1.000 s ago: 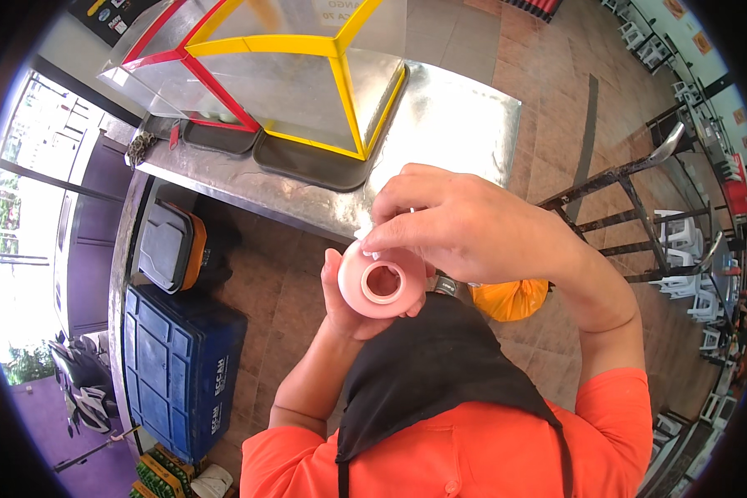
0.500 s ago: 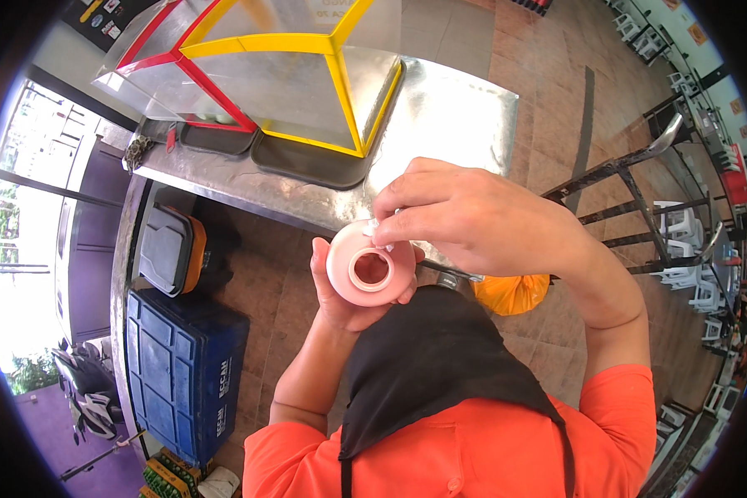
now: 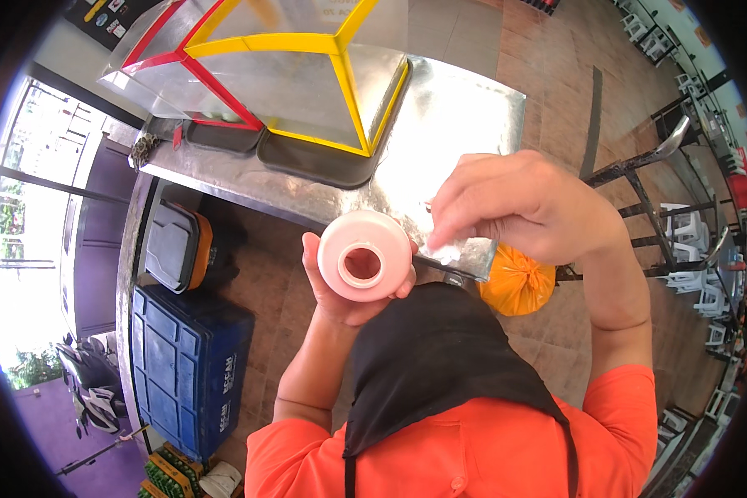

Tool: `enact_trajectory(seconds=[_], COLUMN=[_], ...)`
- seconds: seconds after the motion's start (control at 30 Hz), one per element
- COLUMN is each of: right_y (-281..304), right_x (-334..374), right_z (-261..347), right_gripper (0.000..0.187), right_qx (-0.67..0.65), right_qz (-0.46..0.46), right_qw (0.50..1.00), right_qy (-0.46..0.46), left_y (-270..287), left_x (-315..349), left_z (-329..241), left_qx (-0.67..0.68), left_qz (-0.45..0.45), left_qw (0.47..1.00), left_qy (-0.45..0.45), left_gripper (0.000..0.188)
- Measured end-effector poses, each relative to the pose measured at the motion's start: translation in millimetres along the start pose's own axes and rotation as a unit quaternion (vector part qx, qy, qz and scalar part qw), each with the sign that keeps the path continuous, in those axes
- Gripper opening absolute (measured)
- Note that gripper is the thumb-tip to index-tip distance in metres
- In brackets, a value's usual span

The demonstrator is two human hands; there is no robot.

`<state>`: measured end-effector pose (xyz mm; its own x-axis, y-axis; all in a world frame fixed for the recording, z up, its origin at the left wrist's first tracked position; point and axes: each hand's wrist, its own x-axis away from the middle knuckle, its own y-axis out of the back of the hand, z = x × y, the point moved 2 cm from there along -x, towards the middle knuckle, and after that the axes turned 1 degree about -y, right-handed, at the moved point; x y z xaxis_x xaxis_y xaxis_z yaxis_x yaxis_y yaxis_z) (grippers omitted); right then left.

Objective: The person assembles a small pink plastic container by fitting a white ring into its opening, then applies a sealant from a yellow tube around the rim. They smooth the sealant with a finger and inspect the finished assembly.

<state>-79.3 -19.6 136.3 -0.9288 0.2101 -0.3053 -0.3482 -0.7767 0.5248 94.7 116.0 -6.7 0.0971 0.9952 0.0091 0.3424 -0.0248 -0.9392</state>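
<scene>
My left hand (image 3: 350,309) is wrapped round a pink round bottle (image 3: 365,228), its open neck turned up toward me. The neck's dark hole shows the inside, with no cap on it. To the right of the bottle and apart from it, my right hand (image 3: 519,203) pinches a small crumpled white wad (image 3: 446,252), which looks like tissue or thin plastic. Its fingertips point down and left, above the front edge of the metal counter (image 3: 461,108).
On the counter stand clear display cases with yellow (image 3: 266,45) and red frames over dark trays (image 3: 315,166). Below are a blue crate (image 3: 178,365) and a grey-lidded box (image 3: 173,249). An orange bag (image 3: 519,284) hangs near the counter's right corner, beside a metal rack (image 3: 639,199).
My right hand has drawn away from the bottle to the right, taking the white wad off its shoulder. The bottle in my left hand has shifted slightly left.
</scene>
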Motion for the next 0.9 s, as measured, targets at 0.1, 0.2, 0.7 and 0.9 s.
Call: enact_trajectory(seconds=[0.1,0.2,0.7,0.9], right_y=[-0.9,-6.4,-25.9,-16.0], right_x=[-2.5,-8.7,1.9,-0.4], right_z=[-4.8,-11.9,-10.0,-11.1], right_gripper=[0.032,0.031,0.03,0.033], right_qx=[-0.009,0.037,0.101,0.113], right_qz=[-0.036,-0.037,0.05,-0.026], right_qw=[0.999,0.999,0.994,0.993], right_qy=[-0.01,0.014,0.009,0.002], left_y=[-0.1,0.5,-1.8,-0.9], left_x=[-1.5,-2.9,-6.8,-10.4], left_z=[3.2,5.3,-2.6,-6.7], left_qx=[0.042,0.066,0.01,-0.03], left_qz=[-0.008,0.0,-0.219,-0.112], left_qw=[0.999,0.998,0.975,0.993], left_qy=[-0.002,0.007,-0.045,-0.035], left_gripper=[0.098,0.102,0.085,0.083])
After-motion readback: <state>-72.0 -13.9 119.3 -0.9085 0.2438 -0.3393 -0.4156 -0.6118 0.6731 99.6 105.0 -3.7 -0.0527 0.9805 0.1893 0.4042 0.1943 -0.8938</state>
